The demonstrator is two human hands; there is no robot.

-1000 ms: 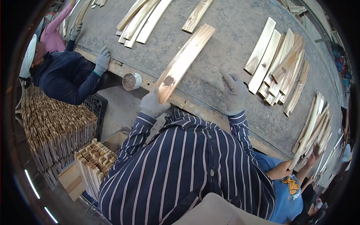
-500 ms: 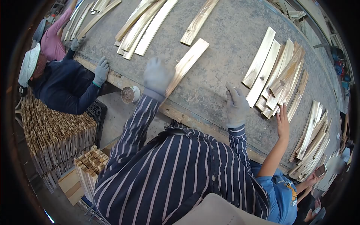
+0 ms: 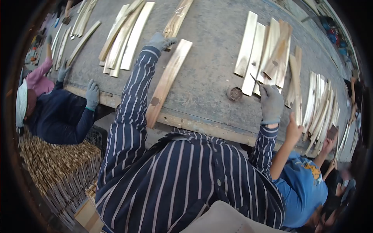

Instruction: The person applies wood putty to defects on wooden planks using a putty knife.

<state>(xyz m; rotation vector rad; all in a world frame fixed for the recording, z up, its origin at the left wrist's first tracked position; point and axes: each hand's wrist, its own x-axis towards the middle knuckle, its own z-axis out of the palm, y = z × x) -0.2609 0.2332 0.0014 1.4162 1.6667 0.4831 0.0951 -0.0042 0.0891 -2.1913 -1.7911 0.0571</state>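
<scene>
My left hand (image 3: pixel 160 40), in a grey glove, reaches far across the table and is closed on the near end of a wooden slat (image 3: pixel 176 21) with chalk marks. Closer to me lies another slat (image 3: pixel 169 81), with a dark patch near its lower end. My right hand (image 3: pixel 271 103), gloved too, pinches a small putty knife (image 3: pixel 254 79) with a thin dark blade. It is over the near ends of a group of slats (image 3: pixel 254 58). A small round tin (image 3: pixel 234 94) of brown paste stands on the table to its left.
The worktable (image 3: pixel 210 77) has a wooden front edge. More slats (image 3: pixel 124 39) lie at the left and others (image 3: pixel 322 105) at the right. A co-worker's gloved hand (image 3: pixel 92 95) rests at the left edge; another person's bare hand (image 3: pixel 294 130) is close on my right. Stacked slats (image 3: pixel 58 163) stand lower left.
My left hand has moved forward from the nearer slat to the chalk-marked one. My right hand has moved right, to the group of slats. The brown paste tin now shows beside it. The view has shifted.
</scene>
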